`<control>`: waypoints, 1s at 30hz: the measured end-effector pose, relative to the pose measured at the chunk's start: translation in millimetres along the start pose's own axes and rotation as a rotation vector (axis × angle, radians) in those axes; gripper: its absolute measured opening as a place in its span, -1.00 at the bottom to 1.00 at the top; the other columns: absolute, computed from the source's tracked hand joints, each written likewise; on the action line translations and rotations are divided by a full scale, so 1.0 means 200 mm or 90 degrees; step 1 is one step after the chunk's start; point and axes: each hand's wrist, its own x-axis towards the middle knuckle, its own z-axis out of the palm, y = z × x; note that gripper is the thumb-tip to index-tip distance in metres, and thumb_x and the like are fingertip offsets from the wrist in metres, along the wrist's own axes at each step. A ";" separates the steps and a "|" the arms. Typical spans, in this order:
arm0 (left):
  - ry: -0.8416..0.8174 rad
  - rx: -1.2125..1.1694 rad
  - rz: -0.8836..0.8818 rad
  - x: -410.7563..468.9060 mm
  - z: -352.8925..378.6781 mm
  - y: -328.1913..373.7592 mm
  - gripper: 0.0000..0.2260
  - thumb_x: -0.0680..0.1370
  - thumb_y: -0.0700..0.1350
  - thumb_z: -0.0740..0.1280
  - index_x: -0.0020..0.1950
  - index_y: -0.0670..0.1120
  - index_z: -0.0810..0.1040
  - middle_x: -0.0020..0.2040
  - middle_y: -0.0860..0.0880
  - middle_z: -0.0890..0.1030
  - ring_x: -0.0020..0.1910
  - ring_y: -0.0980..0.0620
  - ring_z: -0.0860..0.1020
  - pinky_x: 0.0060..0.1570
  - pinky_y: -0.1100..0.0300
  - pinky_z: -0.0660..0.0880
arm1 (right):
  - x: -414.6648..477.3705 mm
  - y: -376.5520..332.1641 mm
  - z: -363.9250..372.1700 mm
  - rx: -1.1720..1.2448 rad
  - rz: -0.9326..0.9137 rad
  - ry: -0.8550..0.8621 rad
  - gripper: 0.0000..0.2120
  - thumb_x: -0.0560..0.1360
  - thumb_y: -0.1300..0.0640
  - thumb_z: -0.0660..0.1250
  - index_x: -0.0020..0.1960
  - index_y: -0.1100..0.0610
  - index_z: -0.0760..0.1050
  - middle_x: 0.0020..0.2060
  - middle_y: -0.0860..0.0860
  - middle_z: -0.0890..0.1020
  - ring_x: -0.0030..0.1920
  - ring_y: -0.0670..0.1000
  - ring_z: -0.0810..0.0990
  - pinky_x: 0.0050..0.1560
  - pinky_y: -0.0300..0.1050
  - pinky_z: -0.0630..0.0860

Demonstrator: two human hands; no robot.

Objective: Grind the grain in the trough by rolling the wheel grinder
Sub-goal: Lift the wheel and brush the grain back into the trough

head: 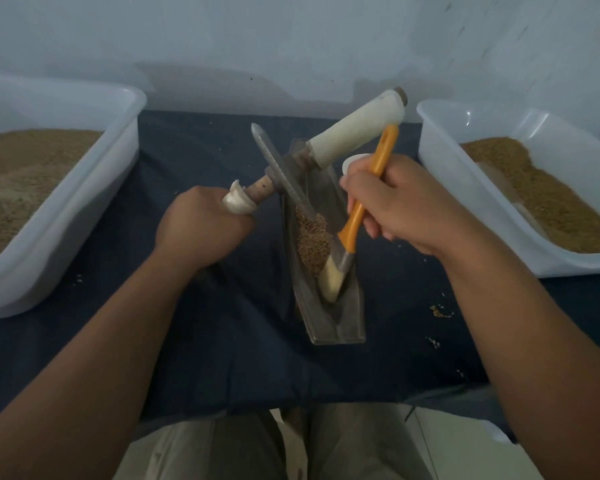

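Well, from the head camera, the metal trough (pixel 347 323) lies on a dark blue cloth (pixel 222 334) with brown grain (pixel 312 242) in its middle. The left hand (pixel 201 230) is wrapped tight round one handle of the wheel grinder (pixel 284 174). The wheel is tilted, with its low edge in the grain. The right hand (pixel 406 209) grips an orange brush (pixel 357 216), and its bristles touch the trough. The left tub (pixel 94 188) and the right tub (pixel 447 161) hold more grain.
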 end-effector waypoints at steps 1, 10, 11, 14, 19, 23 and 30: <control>0.003 0.002 0.002 0.00 0.00 0.00 -0.95 0.34 0.11 0.39 -0.22 0.26 0.57 -0.43 0.06 0.56 -0.33 -0.01 0.59 -0.36 0.15 0.34 | -0.02 0.01 0.01 -0.016 -0.001 -0.016 -0.64 0.66 -0.06 0.23 -0.25 0.05 0.55 -0.51 0.03 0.58 -0.56 -0.10 0.47 -0.50 -0.35 0.41; 0.006 0.023 -0.007 -0.01 0.00 0.00 -0.94 0.35 0.14 0.37 -0.21 0.22 0.58 -0.37 0.04 0.59 -0.31 -0.02 0.60 -0.34 0.14 0.38 | -0.15 0.10 -0.08 0.085 0.012 0.134 -0.70 0.65 -0.04 0.27 -0.20 0.04 0.58 -0.46 0.08 0.59 -0.52 -0.04 0.48 -0.52 -0.27 0.40; 0.008 0.024 -0.013 0.00 0.00 0.00 -0.91 0.36 0.13 0.38 -0.23 0.15 0.59 -0.37 0.04 0.60 -0.30 -0.02 0.60 -0.34 0.14 0.38 | -0.16 0.11 -0.08 0.104 0.019 0.140 -0.70 0.64 -0.05 0.27 -0.20 0.04 0.59 -0.46 0.08 0.59 -0.52 -0.04 0.47 -0.52 -0.27 0.39; 0.018 0.047 -0.019 0.00 0.02 0.00 -0.77 0.41 0.13 0.38 -0.30 -0.01 0.56 -0.35 0.04 0.61 -0.30 -0.03 0.60 -0.33 0.13 0.39 | -0.22 0.15 -0.09 0.162 0.007 0.208 -0.70 0.66 -0.07 0.27 -0.17 0.01 0.60 -0.42 0.09 0.61 -0.51 -0.02 0.50 -0.53 -0.25 0.39; 0.051 0.120 0.010 0.00 0.03 0.00 -0.72 0.43 0.18 0.32 -0.32 0.00 0.55 -0.35 0.06 0.60 -0.32 -0.05 0.58 -0.33 0.13 0.43 | -0.39 0.32 -0.21 -0.030 -0.097 0.292 -0.81 0.71 -0.15 0.28 0.09 -0.11 0.61 -0.14 -0.06 0.71 -0.23 -0.05 0.72 -0.31 -0.22 0.62; 0.111 0.198 0.042 -0.01 0.05 0.00 -0.68 0.43 0.23 0.23 -0.34 0.03 0.51 -0.40 0.09 0.54 -0.40 0.00 0.50 -0.38 0.20 0.35 | -0.53 0.54 -0.23 -0.298 -0.073 0.201 -0.78 0.62 0.06 0.45 0.25 -0.13 0.62 0.02 -0.23 0.66 -0.01 -0.15 0.64 -0.02 -0.20 0.56; 0.141 0.310 0.134 -0.02 0.09 -0.01 -0.59 0.51 0.32 0.15 -0.36 0.07 0.48 -0.45 0.13 0.46 -0.49 0.09 0.38 -0.41 0.26 0.26 | -0.61 0.66 -0.19 -0.478 -0.048 0.026 -0.32 0.42 0.58 0.40 0.43 0.08 0.60 0.38 0.13 0.63 0.37 0.28 0.60 0.33 0.22 0.54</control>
